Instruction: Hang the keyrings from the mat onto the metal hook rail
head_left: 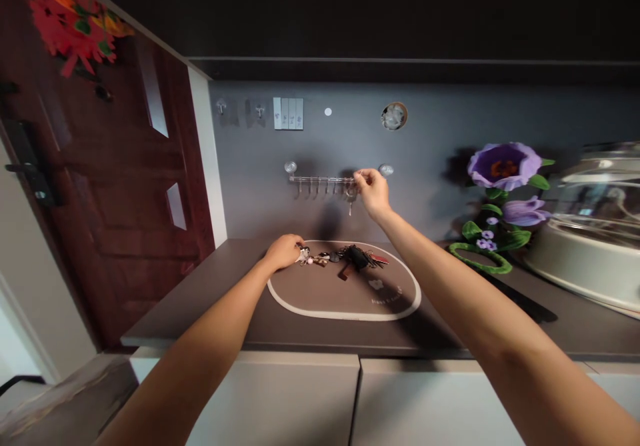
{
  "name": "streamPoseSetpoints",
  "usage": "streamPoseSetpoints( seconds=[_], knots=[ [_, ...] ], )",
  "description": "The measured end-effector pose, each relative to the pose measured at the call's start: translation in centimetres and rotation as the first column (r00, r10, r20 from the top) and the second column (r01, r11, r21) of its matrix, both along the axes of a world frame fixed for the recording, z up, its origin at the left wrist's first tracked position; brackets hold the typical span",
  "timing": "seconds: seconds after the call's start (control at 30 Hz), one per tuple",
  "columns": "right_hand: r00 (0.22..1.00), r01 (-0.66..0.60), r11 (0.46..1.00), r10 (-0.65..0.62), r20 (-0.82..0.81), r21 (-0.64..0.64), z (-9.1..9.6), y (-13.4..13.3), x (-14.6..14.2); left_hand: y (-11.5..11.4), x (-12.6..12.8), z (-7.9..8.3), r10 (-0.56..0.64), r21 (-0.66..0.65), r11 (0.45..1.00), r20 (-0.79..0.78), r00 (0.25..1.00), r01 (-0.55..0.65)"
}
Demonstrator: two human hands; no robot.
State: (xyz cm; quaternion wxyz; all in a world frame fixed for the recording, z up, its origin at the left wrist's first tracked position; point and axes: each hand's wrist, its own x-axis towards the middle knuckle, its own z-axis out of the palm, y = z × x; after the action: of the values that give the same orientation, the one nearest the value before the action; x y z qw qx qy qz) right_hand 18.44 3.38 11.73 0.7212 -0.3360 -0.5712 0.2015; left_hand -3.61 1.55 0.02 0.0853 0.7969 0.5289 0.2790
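Note:
My right hand [373, 191] is raised at the right part of a clear hook rack [323, 179] fixed to the grey back wall. Its fingers are pinched together on a key ring, and a small key [351, 207] dangles just left of them. Whether the ring sits on a hook cannot be made out. Down on the counter, my left hand [285, 251] curls its fingers on a keychain [304, 254] with a pale charm, at the mat's upper left. More bunched keys [357, 257], with a black fob, a brown tag and a red piece, lie on the oval brown mat [345, 303].
Purple artificial flowers [505, 166] and a large cream appliance with a clear cover [595, 246] stand on the right of the counter [320, 337]. Overhead is a dark cabinet [380, 19]. A dark red door [125, 186] is at left. Small wall hooks [259, 111] hang near white labels [289, 114].

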Motion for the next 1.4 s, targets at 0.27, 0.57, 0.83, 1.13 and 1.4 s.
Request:
streamPoseSetpoints(
  seconds=[0.27, 0.57, 0.83, 1.13, 1.4],
  knots=[
    [0.977, -0.186, 0.824, 0.210, -0.016, -0.535, -7.8, -2.1, -0.8, 0.3, -1.0, -0.2, 0.102, -0.043, 0.994, 0.129, 0.986, -0.097],
    [0.858, -0.118, 0.786, 0.389, 0.336, -0.607, -5.9, -6.1, 2.4, -3.1, -0.2, 2.4, -0.052, -0.082, 0.986, 0.670, 0.741, 0.143],
    [0.702, -0.455, 0.484, 0.711, 0.033, -0.747, -4.0, -11.2, 1.4, -7.9, 0.6, 5.3, -0.100, -0.231, 0.662, 0.916, 0.390, 0.713],
    [0.546, -0.786, 0.321, 0.761, -0.351, -0.528, -11.6, -10.9, 2.9, -7.9, 0.6, -0.7, 0.059, -0.284, 0.551, 0.951, 0.302, 0.785],
    [0.543, -0.784, 0.321, 0.770, -0.335, -0.531, -11.0, -10.9, 2.6, -7.4, 0.3, -0.4, 0.023, -0.323, 0.549, 0.928, 0.373, 0.771]
  ],
)
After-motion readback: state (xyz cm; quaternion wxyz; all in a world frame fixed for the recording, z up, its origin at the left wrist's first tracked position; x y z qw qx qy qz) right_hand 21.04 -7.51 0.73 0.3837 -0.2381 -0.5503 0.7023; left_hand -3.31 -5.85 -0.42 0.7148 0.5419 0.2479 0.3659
